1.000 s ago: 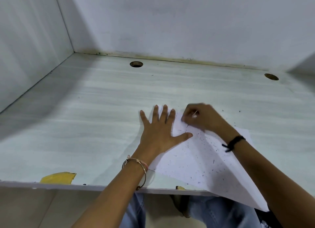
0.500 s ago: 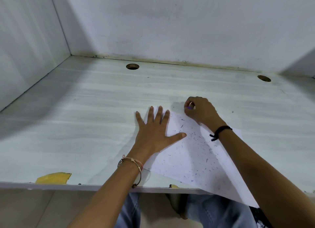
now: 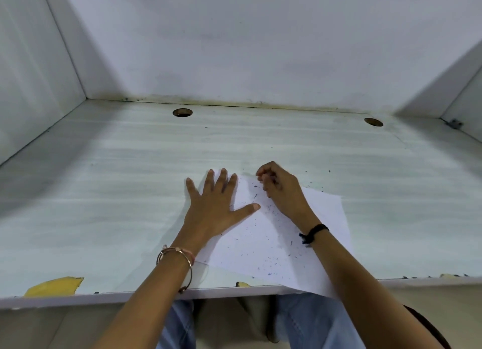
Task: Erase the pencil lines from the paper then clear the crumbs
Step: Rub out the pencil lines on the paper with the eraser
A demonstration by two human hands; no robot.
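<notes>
Head view: paper (image 3: pixel 268 239) lies under flat left hand (image 3: pixel 216 205), curled right hand (image 3: pixel 281 189).

The paper (image 3: pixel 273 239) is seen as a thin, smooth, matt white sheet, speckled with dark, gritty crumbs (image 3: pixel 270 273). The desk top (image 3: pixel 117 192) beneath the paper is finished in pale wood-grain laminate, smooth and matt. Left of the paper, a thin bangle (image 3: pixel 176 249) of shiny, rose-toned metal is worn. Right of the paper there is a black band (image 3: pixel 315 230) that looks like matt cord. Below the paper, blue denim (image 3: pixel 307 320) is shown. Behind the paper, the wall (image 3: pixel 260 49) is coated matt white.
</notes>
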